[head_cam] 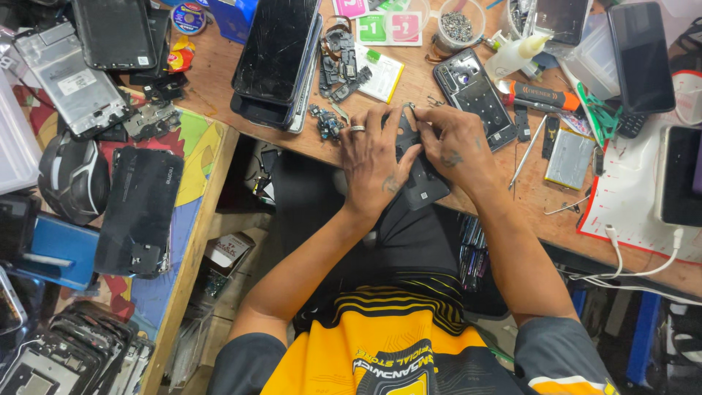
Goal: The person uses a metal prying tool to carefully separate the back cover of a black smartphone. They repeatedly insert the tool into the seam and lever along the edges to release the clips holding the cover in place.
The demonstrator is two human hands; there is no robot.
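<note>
Both hands worked dark phone back cover (423, 183) at near edge of wooden bench (512, 197), centre of view. Left hand (373, 164), ring on finger, lay flat w/ fingers spread over cover's left side. Right hand (457, 146) had fingertips pinching cover's far edge. Opened phone (475, 99) lay just far-right; tweezers (528, 150) near right. Judgement: pressure should stay even along edge, cover supported on bench, not overhanging.
</note>
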